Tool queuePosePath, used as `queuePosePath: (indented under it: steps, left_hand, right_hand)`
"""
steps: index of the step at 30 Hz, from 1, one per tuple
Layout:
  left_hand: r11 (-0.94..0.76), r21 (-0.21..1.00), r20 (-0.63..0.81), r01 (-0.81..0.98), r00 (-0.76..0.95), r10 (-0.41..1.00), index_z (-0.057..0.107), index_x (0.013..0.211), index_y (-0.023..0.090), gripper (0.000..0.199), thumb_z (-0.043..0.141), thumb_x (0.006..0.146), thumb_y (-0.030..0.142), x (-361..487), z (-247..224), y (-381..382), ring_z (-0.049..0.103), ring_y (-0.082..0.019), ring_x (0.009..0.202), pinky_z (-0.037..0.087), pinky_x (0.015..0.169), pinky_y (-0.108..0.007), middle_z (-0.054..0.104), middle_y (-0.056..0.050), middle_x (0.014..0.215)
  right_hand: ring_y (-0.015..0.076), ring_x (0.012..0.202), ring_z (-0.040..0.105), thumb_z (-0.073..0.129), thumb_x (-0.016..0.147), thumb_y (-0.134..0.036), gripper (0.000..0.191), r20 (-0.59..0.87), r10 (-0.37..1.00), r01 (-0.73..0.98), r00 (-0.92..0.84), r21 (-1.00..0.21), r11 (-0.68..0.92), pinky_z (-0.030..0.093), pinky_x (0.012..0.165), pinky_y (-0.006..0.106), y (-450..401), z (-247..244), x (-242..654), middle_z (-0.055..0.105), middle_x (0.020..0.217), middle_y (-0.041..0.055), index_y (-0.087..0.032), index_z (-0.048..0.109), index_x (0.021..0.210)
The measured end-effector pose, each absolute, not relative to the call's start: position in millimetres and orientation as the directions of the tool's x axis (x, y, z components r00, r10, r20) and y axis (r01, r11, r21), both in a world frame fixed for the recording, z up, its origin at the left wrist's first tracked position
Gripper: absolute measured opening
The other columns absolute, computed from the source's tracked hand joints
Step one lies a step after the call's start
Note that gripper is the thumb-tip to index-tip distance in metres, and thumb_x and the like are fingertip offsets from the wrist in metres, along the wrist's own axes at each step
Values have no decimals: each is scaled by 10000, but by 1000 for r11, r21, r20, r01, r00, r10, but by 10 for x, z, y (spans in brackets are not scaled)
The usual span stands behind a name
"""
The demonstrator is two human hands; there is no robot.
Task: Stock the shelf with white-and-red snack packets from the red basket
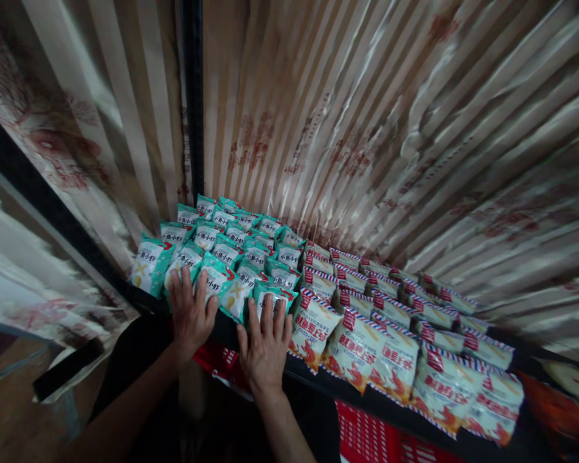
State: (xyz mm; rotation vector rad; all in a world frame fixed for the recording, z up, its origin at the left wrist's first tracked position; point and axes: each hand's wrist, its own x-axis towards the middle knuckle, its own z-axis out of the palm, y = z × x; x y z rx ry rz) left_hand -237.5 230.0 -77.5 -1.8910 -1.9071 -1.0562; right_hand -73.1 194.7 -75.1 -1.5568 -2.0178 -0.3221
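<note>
Several teal-and-white snack bags [215, 278] stand in rows on a black shelf [318, 379]. My left hand [190, 315] rests with fingers stretched against the front bags at the left. To its right, my right hand [266, 344] lies with spread fingers on the front of another teal bag [274, 294]. Neither hand is wrapped round a bag. Beside the teal rows, several white snack bags [352, 347] with red lettering and striped top edges stand in rows along the shelf.
Striped, creased sheeting [347, 116] hangs behind the shelf and at the left, with a dark upright post [191, 96] in the corner. Below the shelf is a red perforated basket [367, 437]. An orange-red package [554, 405] lies at the far right.
</note>
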Motion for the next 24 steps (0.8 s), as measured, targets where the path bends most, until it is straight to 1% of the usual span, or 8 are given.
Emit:
queuePosePath:
  steps: [2, 4, 8, 11, 14, 18, 24]
  left_hand:
    - [-80, 334, 674, 939, -179, 717, 163, 1461, 189, 653, 466, 887, 261, -2450, -757, 2302, 12, -405, 1388, 200, 1060, -626, -7, -161, 1540]
    - [-41, 361, 699, 932, -241, 673, 218, 1449, 175, 633, 480, 884, 287, -2540, -734, 2325, 8, -416, 1385, 174, 1062, -628, 2, -168, 1538]
    - [27, 408, 670, 912, -319, 670, 349, 1402, 154, 569, 486, 883, 344, -2655, -715, 2407, -8, -430, 1380, 133, 1061, -638, 34, -171, 1536]
    - [38, 414, 638, 910, -320, 700, 386, 1382, 142, 578, 507, 871, 384, -2636, -739, 2462, -19, -443, 1374, 118, 1052, -656, 59, -181, 1531]
    - [45, 402, 626, 914, -310, 715, 406, 1371, 164, 591, 539, 851, 409, -2585, -772, 2499, -32, -455, 1369, 106, 1035, -685, 63, -178, 1530]
    - [43, 395, 634, 918, -307, 710, 404, 1373, 213, 584, 553, 844, 412, -2563, -793, 2525, -38, -455, 1370, 112, 1016, -710, 59, -161, 1534]
    - [11, 385, 645, 923, -278, 712, 391, 1380, 214, 591, 553, 845, 405, -2567, -808, 2539, -39, -454, 1370, 93, 1020, -711, 40, -158, 1536]
  right_hand:
    - [364, 1398, 111, 537, 858, -376, 549, 578, 799, 945, -168, -136, 297, 221, 1043, 607, 1939, -702, -740, 276, 1499, 102, -273, 400, 1380]
    - [366, 1395, 122, 541, 851, -426, 553, 581, 796, 946, -169, -130, 296, 223, 1048, 593, 1952, -649, -763, 288, 1496, 91, -283, 415, 1370]
    - [354, 1392, 147, 530, 848, -479, 575, 561, 805, 944, -194, -117, 308, 219, 1055, 577, 2033, -581, -826, 288, 1497, 84, -300, 398, 1378]
    - [346, 1392, 158, 523, 852, -480, 569, 552, 810, 944, -196, -116, 307, 207, 1060, 574, 2095, -592, -853, 286, 1497, 90, -302, 396, 1378]
    - [345, 1391, 161, 527, 852, -473, 556, 553, 811, 945, -192, -119, 305, 205, 1059, 574, 2127, -633, -855, 297, 1492, 97, -299, 413, 1368]
    - [348, 1391, 156, 533, 854, -456, 539, 558, 808, 944, -189, -122, 305, 206, 1053, 580, 2149, -672, -853, 313, 1482, 108, -306, 423, 1360]
    - [339, 1391, 159, 530, 861, -426, 553, 560, 807, 946, -189, -116, 302, 203, 1058, 572, 2168, -697, -860, 321, 1478, 108, -295, 392, 1380]
